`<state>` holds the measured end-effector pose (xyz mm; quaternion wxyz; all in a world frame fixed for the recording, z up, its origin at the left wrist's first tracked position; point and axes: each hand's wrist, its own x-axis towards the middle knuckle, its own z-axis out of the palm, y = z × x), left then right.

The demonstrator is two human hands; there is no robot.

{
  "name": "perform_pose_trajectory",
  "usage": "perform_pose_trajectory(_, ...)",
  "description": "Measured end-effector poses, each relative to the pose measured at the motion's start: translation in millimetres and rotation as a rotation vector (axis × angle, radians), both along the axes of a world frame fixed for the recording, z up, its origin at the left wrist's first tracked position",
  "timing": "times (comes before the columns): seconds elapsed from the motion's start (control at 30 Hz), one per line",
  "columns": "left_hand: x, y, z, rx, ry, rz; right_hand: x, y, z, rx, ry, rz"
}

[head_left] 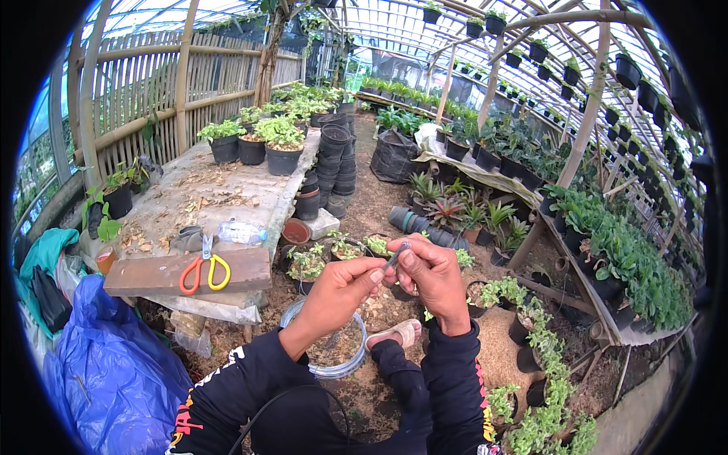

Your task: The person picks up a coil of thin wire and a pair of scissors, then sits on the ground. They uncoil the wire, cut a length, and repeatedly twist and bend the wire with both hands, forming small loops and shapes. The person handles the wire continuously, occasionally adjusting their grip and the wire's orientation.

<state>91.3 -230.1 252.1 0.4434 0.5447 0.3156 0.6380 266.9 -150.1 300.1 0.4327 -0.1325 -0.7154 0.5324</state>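
In front of my chest my two hands meet and pinch a short, thin dark-grey piece (395,257), slanting up to the right; its exact kind is too small to make out. My left hand (339,290) grips its lower end between thumb and fingers. At its upper end, the thumb and bent fingers of my right hand (435,279) close on it. Below the left hand, a coil of pale wire or tubing (359,356) lies on the ground. Scissors (206,267) with one red and one yellow handle rest on a wooden plank (152,274) to the left.
A table (254,199) strewn with dry leaves bears potted plants (283,144) and a clear plastic bottle (241,232). A blue plastic sheet (114,379) bulges at lower left. Stacked black pots (334,163) stand beyond. Leafy pots (557,371) curve along the right; a plant bench (588,277) stands behind.
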Motion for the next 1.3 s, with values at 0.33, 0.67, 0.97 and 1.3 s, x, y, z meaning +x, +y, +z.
perform_pose_trajectory(0.33, 0, -6, 17, 0.064, 0.206, 0.138, -25, -13, -7, 0.329, 0.094, -0.26)
perform_pose_trajectory(0.67, -20, -24, 27, 0.361, -0.446, 0.363, -91, -52, -32, -0.041, -0.022, 0.235)
perform_pose_trajectory(0.97, -172, -189, -50, 0.398, -0.755, 0.931, -52, -101, -105, 0.517, -0.455, 0.261)
perform_pose_trajectory(1.3, -53, -188, 30, 0.142, 1.007, 0.775, -39, -39, 0, 0.854, -0.62, 0.126)
